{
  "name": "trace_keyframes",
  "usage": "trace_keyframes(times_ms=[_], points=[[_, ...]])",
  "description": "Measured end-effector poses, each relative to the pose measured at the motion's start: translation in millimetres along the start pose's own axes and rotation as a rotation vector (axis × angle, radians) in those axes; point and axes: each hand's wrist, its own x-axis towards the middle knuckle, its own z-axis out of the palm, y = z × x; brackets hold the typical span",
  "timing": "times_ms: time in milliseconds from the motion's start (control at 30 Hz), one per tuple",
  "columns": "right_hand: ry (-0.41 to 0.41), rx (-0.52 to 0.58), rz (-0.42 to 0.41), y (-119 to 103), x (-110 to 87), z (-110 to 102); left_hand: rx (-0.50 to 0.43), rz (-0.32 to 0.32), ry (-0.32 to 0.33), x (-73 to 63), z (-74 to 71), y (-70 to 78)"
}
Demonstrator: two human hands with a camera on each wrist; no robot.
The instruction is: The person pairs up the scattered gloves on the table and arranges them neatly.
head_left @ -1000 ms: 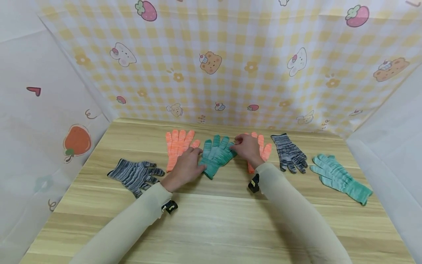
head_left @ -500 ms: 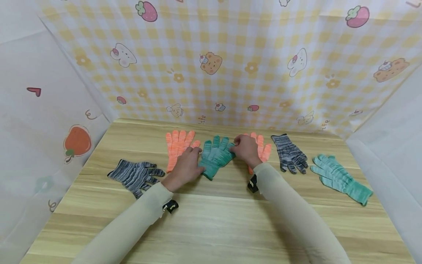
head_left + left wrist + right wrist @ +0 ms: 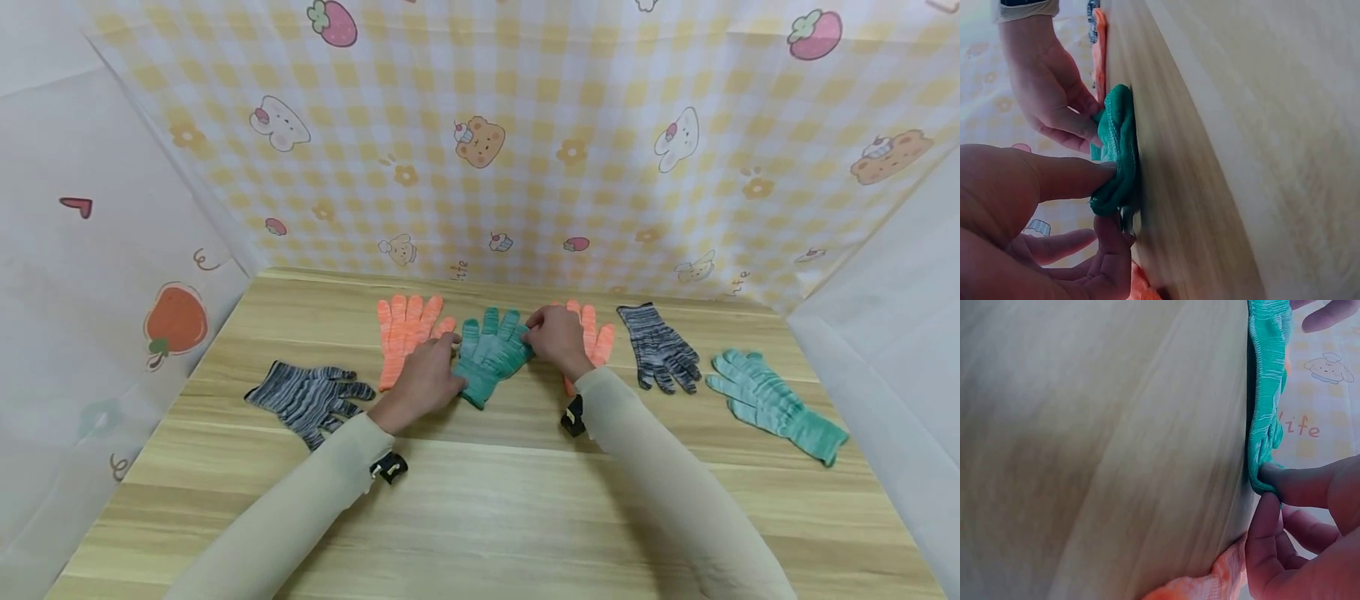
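A green knit glove (image 3: 491, 354) lies at the middle of the table, fingers toward the back wall. My left hand (image 3: 426, 377) pinches its left edge by the cuff; in the left wrist view the thumb presses on the green fabric from above with a finger beneath. On the other side my right hand (image 3: 561, 340) pinches the tip of the glove's thumb, seen closely as green fabric (image 3: 1263, 478) between thumb and finger in the right wrist view. An orange glove (image 3: 401, 333) lies beside the left hand, and another orange glove (image 3: 597, 340) is partly hidden beneath the right.
Grey-black striped gloves lie at the left (image 3: 307, 398) and right (image 3: 658, 348). A second green glove (image 3: 776, 404) is near the table's right side. A yellow checked curtain (image 3: 570, 192) hangs along the wooden table's (image 3: 480, 517) back edge.
My right hand has shifted slightly left, drawing the green glove's thumb a little inward and showing more of the orange glove. The left hand stays almost still.
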Motion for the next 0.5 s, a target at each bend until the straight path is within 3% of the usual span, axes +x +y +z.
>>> trace_keyframes(times_ms=[133,300,500], points=[[-0.016,0.055,0.011,3,0.1,-1,-0.066,0.021,-0.014,-1.1,0.0,-1.2],[-0.080,0.194,0.089,3,0.7,-7,-0.198,0.046,-0.033,-1.5,0.2,-3.2],[-0.174,0.523,0.245,1,2.9,-16,-0.402,0.023,-0.069,-4.8,-2.3,-1.4]])
